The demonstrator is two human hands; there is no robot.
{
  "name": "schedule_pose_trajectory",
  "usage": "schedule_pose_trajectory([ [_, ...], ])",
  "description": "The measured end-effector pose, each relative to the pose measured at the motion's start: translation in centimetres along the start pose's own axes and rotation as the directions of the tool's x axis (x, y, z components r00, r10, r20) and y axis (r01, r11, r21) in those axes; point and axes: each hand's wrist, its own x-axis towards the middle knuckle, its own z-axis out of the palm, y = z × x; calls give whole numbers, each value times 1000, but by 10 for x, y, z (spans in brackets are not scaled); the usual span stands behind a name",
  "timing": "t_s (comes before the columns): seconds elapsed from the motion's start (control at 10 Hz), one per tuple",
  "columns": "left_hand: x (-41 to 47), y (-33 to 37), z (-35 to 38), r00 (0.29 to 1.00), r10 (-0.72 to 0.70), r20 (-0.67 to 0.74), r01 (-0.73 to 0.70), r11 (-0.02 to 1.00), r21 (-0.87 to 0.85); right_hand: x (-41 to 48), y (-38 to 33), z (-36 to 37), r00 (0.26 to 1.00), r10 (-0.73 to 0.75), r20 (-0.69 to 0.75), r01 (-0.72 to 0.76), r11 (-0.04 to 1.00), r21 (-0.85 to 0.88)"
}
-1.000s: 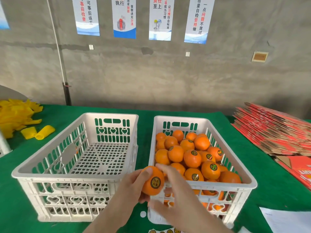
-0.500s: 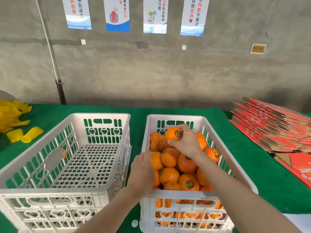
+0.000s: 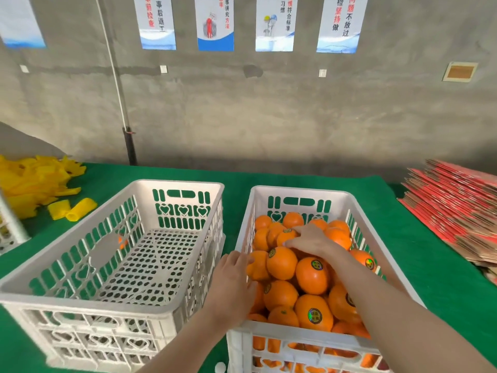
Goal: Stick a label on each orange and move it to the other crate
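Right hand, change: half a second ago it held one orange lifted over the far end of the pile. Now it is lowered, with fingers lying on the far orange. I cannot tell if it grips or has let go.
Meaning for task: I judge this labelled fruit is being set into the pile.
Yellow pieces: crumpled and soft-looking, two rolled like tubes.
Left crate: hard white plastic, slotted walls with heart cut-outs, floor full of round holes, no orange inside.
Left hand: fingers and thumb curl round the near orange, at the right crate's left wall.
Right crate: same type, heaped with round glossy oranges, many with a small round dark label.
Red cardboard: flat sheets, stacked and fanned.
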Motion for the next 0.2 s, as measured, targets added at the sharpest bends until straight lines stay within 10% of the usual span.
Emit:
schedule_pose_trajectory([
  [0.2,-25,4,-12,943,29,-330,-126,953,-276,-29,-4,-18,960,36,-278,43,960,275],
])
